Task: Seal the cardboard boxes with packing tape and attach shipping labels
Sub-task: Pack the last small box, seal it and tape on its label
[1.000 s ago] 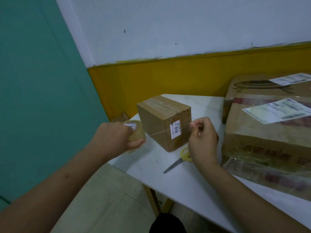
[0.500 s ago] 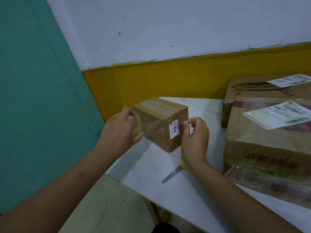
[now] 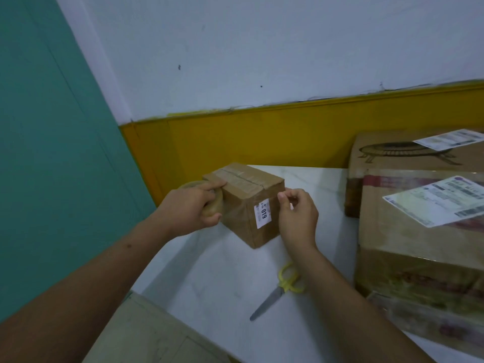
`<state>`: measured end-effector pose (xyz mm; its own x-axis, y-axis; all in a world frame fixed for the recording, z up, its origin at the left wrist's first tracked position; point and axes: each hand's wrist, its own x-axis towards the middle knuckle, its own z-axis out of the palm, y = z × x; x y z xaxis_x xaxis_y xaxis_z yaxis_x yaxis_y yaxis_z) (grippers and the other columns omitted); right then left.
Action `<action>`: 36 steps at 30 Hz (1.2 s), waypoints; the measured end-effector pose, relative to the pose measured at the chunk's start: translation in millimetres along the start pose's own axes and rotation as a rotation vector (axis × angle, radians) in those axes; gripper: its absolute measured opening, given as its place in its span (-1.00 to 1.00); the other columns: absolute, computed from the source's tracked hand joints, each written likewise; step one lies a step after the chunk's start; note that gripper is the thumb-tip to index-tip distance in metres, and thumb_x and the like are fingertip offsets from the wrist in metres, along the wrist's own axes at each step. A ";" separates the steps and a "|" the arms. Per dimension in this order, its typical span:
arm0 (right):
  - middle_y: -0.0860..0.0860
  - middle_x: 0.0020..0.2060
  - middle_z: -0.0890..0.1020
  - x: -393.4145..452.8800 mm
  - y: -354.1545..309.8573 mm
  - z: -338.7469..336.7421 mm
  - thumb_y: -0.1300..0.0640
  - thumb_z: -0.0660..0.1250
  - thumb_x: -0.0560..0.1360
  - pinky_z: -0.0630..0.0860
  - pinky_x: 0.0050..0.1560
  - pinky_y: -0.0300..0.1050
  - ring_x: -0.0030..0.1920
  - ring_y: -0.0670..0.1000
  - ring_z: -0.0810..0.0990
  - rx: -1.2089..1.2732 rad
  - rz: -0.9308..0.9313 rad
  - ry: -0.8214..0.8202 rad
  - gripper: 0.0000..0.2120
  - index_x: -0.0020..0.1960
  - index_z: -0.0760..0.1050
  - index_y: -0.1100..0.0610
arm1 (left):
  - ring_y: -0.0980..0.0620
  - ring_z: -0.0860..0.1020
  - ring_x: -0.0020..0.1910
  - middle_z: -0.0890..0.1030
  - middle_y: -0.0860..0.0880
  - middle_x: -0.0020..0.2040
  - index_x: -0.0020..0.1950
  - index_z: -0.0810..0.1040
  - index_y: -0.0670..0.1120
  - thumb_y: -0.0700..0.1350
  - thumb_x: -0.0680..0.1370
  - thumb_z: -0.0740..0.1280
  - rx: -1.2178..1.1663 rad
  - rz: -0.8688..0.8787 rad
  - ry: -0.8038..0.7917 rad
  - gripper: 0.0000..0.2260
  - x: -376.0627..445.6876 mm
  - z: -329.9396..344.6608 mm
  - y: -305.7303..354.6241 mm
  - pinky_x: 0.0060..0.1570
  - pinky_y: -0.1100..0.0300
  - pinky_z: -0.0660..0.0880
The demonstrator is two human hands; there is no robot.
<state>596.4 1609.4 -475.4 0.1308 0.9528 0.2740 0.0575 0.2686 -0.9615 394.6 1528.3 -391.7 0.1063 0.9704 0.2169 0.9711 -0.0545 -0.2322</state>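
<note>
A small cardboard box (image 3: 245,189) stands at the far left corner of the white table (image 3: 217,271). It has tape along its top seam and a small white "019" sticker (image 3: 262,217) on its near face. My left hand (image 3: 190,209) grips a roll of clear packing tape (image 3: 215,205) held against the box's left side. A clear strip of tape runs from the roll across the near face. My right hand (image 3: 297,216) pinches the free end of that strip at the box's right corner.
Yellow-handled scissors (image 3: 277,289) lie on the table near my right forearm. Two large cardboard boxes (image 3: 419,231) with white shipping labels (image 3: 434,199) fill the right side. A teal wall (image 3: 52,153) is on the left, with a yellow-and-white wall behind the table.
Both hands moved up to the small box. The tape roll went from in front of the box to its left side, and the strip now lies across the near face.
</note>
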 end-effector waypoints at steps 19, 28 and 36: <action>0.03 0.27 0.47 -2.3 -20.7 19.5 0.03 0.36 0.55 0.45 0.15 -0.05 0.25 0.09 0.47 -0.421 -0.381 0.145 -0.65 0.28 0.41 0.10 | 0.15 0.45 -0.31 0.44 0.22 0.41 -0.38 0.27 0.11 0.11 0.49 0.37 -0.024 -0.072 0.102 -0.65 16.5 19.5 -5.9 -0.32 0.17 0.40; -0.04 0.28 0.53 0.2 -15.5 31.7 -0.15 0.33 0.52 -0.01 0.54 0.15 0.37 0.06 0.38 -0.748 -0.811 -0.404 -0.55 0.35 0.44 0.00 | 0.10 0.53 -0.04 0.30 0.10 0.52 -0.05 0.54 0.00 0.23 0.58 0.28 0.115 -0.154 0.075 -0.69 -5.3 7.1 6.7 -0.14 0.16 0.51; -0.03 0.22 0.52 -16.7 -35.6 -13.7 0.07 0.41 0.49 0.35 0.27 0.05 0.22 0.05 0.35 -0.643 -0.840 -0.546 -0.63 0.27 0.45 0.02 | -0.06 0.48 0.27 0.30 -0.08 0.49 0.21 0.57 -0.06 0.21 0.58 0.30 0.039 -0.366 0.280 -0.61 -54.3 8.6 68.0 -0.06 0.11 0.59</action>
<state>605.7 1582.0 -445.5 -0.6146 0.4885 0.6194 0.4300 0.8657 -0.2562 453.1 1473.9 -427.5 -0.1836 0.8227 0.5381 0.9472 0.2944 -0.1270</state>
